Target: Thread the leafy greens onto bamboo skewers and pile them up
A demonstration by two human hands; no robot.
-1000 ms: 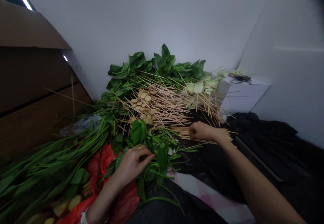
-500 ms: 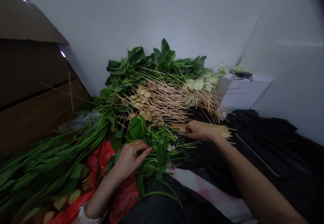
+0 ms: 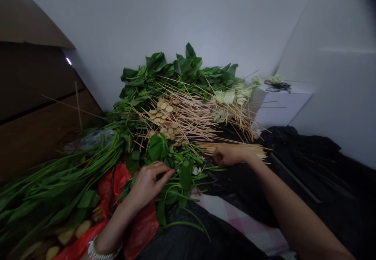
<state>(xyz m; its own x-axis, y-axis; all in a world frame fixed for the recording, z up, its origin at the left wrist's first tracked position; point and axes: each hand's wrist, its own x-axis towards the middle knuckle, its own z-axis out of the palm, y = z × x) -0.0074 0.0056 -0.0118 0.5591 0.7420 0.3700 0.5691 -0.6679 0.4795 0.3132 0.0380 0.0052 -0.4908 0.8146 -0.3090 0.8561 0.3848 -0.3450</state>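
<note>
My left hand [image 3: 148,183] rests on a small heap of green leaves and stems [image 3: 179,174], its fingers pinched on a stem beside a red plastic bag [image 3: 138,224]. My right hand [image 3: 227,155] is closed in a loose fist on the near end of a tidy bundle of bamboo skewers [image 3: 246,148] lying on black cloth. Behind both hands, loose skewers [image 3: 188,115] are strewn over a pile of leafy greens [image 3: 176,72], with round pale slices [image 3: 164,115] threaded on some.
Long-stemmed greens [image 3: 58,177] stretch to the left over brown cardboard [image 3: 35,123]. Pale cabbage pieces [image 3: 232,97] lie by a white box [image 3: 279,103] at the right. Black cloth [image 3: 317,174] covers the right side. White walls stand behind. Yellowish slices [image 3: 70,232] show at bottom left.
My right hand slid a little left and nearer along the skewer bundle. The left hand stayed on the leaves. The view shifted slightly.
</note>
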